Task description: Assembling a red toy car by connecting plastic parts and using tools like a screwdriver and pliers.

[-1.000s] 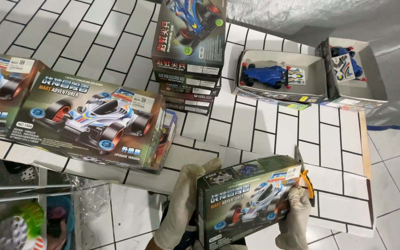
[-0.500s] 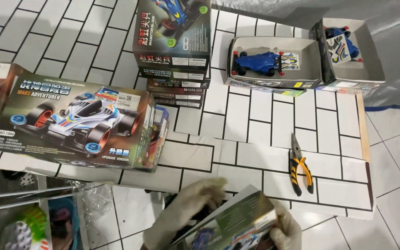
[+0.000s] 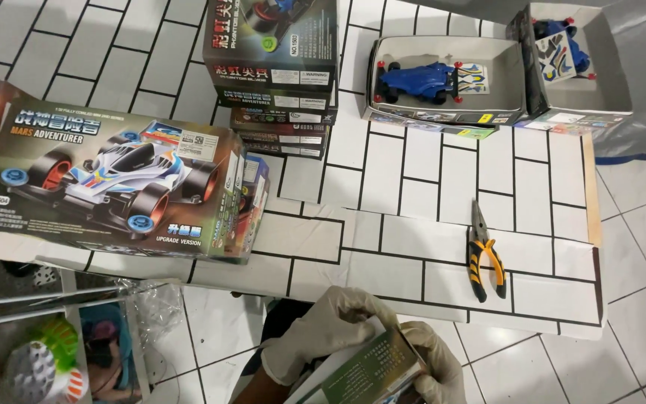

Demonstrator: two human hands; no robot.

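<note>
White brick-patterned sheet [image 3: 443, 224] laid over a pale tiled floor [image 3: 637, 224], seen from above.

1. Large printed cardboard toy-car box [image 3: 114, 191], picturing a white racer with red and blue wheels; lies flat at left on the sheet.
2. Stack of dark cardboard toy-car boxes [image 3: 274, 75], top centre, several high, just beside the large box.
3. Open grey cardboard tray [image 3: 443, 75] containing a blue toy-car body and a sticker sheet, top right of centre.
4. Second open cardboard tray [image 3: 581, 63], far top right, tilted, with blue car parts and a sticker sheet inside.
5. Clear plastic packaging with a green-and-white round toy [image 3: 39, 363], bottom left corner, off the sheet.
6. Small green-sided cardboard box [image 3: 371, 370], bottom edge of view, partly cut off; grasped between both gloved hands, well below the pliers.
7. Left hand [image 3: 323, 333], in a pale glove, clasped over the small box's upper left side.
8. Right hand [image 3: 431, 366], gloved, gripping the box's right end.
9. Yellow-and-black-handled pliers [image 3: 484, 254], lying alone on the sheet at right of centre, touched by neither hand.
</note>
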